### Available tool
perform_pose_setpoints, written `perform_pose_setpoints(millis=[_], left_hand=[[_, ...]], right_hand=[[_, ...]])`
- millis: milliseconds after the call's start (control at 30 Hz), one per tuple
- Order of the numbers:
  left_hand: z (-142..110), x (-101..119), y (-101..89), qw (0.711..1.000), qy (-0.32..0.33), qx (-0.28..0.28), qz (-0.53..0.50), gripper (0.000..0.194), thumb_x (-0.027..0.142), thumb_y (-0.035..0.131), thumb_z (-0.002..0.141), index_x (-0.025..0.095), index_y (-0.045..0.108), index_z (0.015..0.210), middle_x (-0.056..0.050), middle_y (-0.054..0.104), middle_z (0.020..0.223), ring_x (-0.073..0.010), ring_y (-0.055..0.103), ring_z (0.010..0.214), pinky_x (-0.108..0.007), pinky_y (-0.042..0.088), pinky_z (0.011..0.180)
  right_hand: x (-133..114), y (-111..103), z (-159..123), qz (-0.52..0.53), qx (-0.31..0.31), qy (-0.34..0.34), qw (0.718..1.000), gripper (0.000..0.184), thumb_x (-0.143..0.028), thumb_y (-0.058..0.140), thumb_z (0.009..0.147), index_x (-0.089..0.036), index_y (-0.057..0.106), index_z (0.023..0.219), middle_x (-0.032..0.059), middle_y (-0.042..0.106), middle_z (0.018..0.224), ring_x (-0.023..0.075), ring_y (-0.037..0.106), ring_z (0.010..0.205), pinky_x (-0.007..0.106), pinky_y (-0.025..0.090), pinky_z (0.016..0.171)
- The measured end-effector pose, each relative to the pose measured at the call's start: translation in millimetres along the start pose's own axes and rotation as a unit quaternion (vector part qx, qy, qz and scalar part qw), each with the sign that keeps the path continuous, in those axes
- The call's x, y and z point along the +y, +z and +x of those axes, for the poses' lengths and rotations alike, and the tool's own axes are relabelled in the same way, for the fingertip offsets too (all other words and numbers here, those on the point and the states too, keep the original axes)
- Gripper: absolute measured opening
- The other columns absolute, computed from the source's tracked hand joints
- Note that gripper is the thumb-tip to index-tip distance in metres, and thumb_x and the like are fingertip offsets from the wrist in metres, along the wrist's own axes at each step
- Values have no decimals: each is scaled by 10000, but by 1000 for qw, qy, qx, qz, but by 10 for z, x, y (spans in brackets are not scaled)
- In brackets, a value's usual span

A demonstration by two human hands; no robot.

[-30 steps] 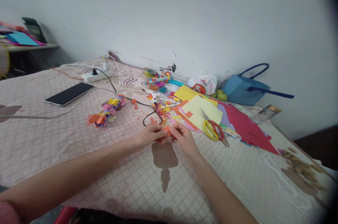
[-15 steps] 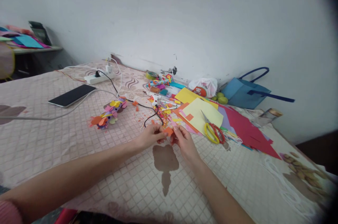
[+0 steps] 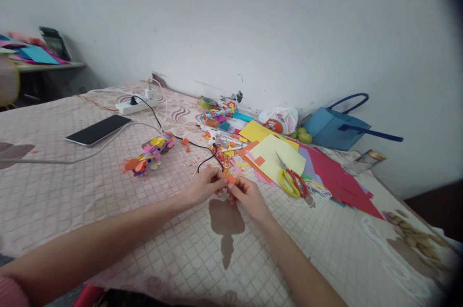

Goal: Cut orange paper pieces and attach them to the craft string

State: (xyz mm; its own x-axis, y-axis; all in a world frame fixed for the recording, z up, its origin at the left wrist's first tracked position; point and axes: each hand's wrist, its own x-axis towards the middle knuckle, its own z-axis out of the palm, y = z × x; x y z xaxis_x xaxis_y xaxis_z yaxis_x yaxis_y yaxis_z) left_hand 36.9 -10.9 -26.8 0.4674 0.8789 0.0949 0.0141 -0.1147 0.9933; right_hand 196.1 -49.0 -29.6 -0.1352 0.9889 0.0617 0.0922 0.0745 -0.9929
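Note:
A small piece of orange paper is pinched between my two hands, low over the middle of the table. My left hand holds its left side with thumb and fingers closed. My right hand grips it from the right, its fingertips almost meeting the left ones. Part of the paper is hidden by the fingers. Just beyond are colourful paper scraps and a white glue gun with a black cord. To the right, scissors with yellow and red handles lie partly on a pale yellow sheet.
At left lie a tube covered with paper petals, a dark tablet and a power strip with cables. Red paper, white cord, a blue bag and a jar occupy the right side.
My right hand has shifted slightly left, its thumb and fingers now close against my left fingertips. Less of the orange paper shows. The left hand has hardly moved.

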Motion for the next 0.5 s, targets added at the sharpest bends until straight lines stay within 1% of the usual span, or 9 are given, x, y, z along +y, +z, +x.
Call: perform_pose_setpoints(millis=[67,133,167,233,300,367,433,500], left_hand=[[-2,-10,-3,1000,12,-10,12,239,363,608,750,135,537,758,-7,585,632,-102,553,561,-204,432,527],[-2,-15,-9,999,37,-16,35,265,360,627,738,131,561,854,-30,620,729,-117,581,635,-212,449,563],[0,-15,-13,998,46,-20,48,269,359,632,736,129,572,862,-36,625,752,-121,585,657,-213,452,575],[10,-8,-26,997,48,-23,56,244,360,624,743,124,580,787,-37,622,719,-120,578,644,-213,450,574],[27,4,-40,999,30,-16,30,252,366,624,740,127,555,702,-23,603,640,-104,554,575,-207,437,540],[45,16,-52,1000,3,-11,-11,269,375,650,712,129,543,706,-12,597,607,-94,538,532,-205,432,516],[55,24,-61,998,-25,-31,-41,298,386,679,680,123,560,756,-18,615,622,-97,549,533,-212,444,522],[53,31,-63,996,-46,-60,-51,329,392,698,658,112,587,791,-30,635,651,-99,559,543,-220,456,538]], right_hand=[[-8,-2,-6,-19,3,-3,1000,268,-421,610,775,-185,525,681,-38,510,575,106,477,499,230,386,490],[-9,-10,-9,-43,-22,4,999,251,-406,617,765,-186,537,675,-37,515,578,107,472,500,229,376,488],[-9,-15,-9,-56,-41,8,998,236,-394,625,756,-186,548,678,-34,523,585,109,473,505,229,374,489],[-12,-25,-8,-73,-65,12,995,212,-370,637,743,-185,561,676,-31,529,584,113,476,515,231,373,494],[-24,-37,-5,-74,-46,5,996,208,-362,634,747,-184,558,670,-32,523,578,115,476,519,235,376,504],[-39,-51,0,-64,-16,-1,998,222,-376,622,760,-182,555,674,-32,521,580,113,473,519,238,385,511],[-48,-59,2,-50,-5,1,999,240,-402,610,768,-177,565,698,-19,550,621,111,480,528,242,399,517],[-43,-57,6,-41,-9,8,999,266,-435,600,771,-175,574,718,-6,576,647,112,486,531,244,408,517]])
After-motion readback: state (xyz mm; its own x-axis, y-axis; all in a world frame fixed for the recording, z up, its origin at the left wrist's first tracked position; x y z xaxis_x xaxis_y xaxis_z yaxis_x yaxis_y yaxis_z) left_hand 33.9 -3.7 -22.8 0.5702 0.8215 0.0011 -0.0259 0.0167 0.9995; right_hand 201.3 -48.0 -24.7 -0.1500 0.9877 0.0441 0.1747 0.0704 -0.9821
